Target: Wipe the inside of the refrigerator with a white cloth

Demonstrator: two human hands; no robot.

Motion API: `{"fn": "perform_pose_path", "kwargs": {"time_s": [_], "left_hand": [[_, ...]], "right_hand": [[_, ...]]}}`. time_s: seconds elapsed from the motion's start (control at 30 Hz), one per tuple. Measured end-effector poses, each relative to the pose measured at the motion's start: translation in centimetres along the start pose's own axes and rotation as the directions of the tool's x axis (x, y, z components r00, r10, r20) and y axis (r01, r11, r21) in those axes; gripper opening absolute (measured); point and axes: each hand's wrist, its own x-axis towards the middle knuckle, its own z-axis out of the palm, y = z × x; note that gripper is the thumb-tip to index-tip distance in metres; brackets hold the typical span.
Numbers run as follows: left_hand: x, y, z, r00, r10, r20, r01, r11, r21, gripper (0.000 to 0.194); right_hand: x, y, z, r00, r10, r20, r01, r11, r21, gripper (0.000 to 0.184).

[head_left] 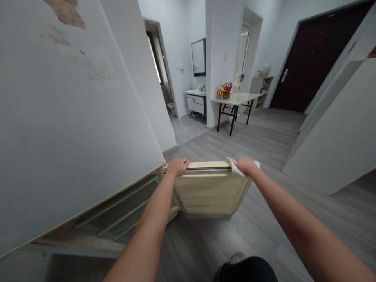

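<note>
A cream louvered cabinet door (210, 194) stands swung out from a low built-in cabinet (117, 213) along the left wall. My left hand (178, 167) is closed over the door's top edge, near the hinge side. Toward the outer corner, my right hand (246, 166) grips a white cloth (238, 168) that is draped over the same top edge. Part of the cloth and the fingertips are hidden behind the door. Through the opening, shelves or slats show dimly inside the cabinet.
A folding table (241, 98) with a flower basket (225, 91) stands ahead, beside a small shelf unit (263, 92). Behind are a washbasin cabinet (196, 102) and a mirror (199, 57). A dark door (314, 58) and a pale panel (337, 129) are to the right.
</note>
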Motion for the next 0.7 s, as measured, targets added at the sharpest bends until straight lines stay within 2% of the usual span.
{"fn": "perform_pose_path", "kwargs": {"time_s": [0.17, 0.33, 0.43, 0.57, 0.7], "left_hand": [[-2.3, 0.9, 1.1, 0.996, -0.046, -0.073, 0.036, 0.990, -0.137, 0.056], [-7.7, 3.7, 2.4, 0.982, -0.119, -0.146, 0.050, 0.912, -0.408, 0.056], [-13.5, 6.2, 4.5, 0.983, -0.155, -0.097, 0.071, 0.811, -0.581, 0.068], [-23.9, 10.1, 9.5, 0.986, -0.124, 0.112, 0.165, 0.625, -0.763, 0.075], [-34.1, 13.9, 14.6, 0.921, -0.244, 0.304, 0.383, 0.423, -0.821, 0.070]], "right_hand": [[-2.9, -0.6, 0.3, 0.999, 0.036, -0.014, -0.036, 0.999, -0.014, 0.081], [-8.0, -2.0, 0.3, 0.998, 0.068, 0.006, -0.068, 0.997, 0.020, 0.082], [-11.3, -3.0, 0.5, 0.999, 0.042, 0.013, -0.043, 0.997, 0.065, 0.085], [-14.8, -4.4, 1.3, 0.999, -0.023, 0.036, 0.018, 0.990, 0.139, 0.089], [-18.1, -6.2, 2.7, 0.994, -0.086, 0.064, 0.071, 0.977, 0.203, 0.088]]}}
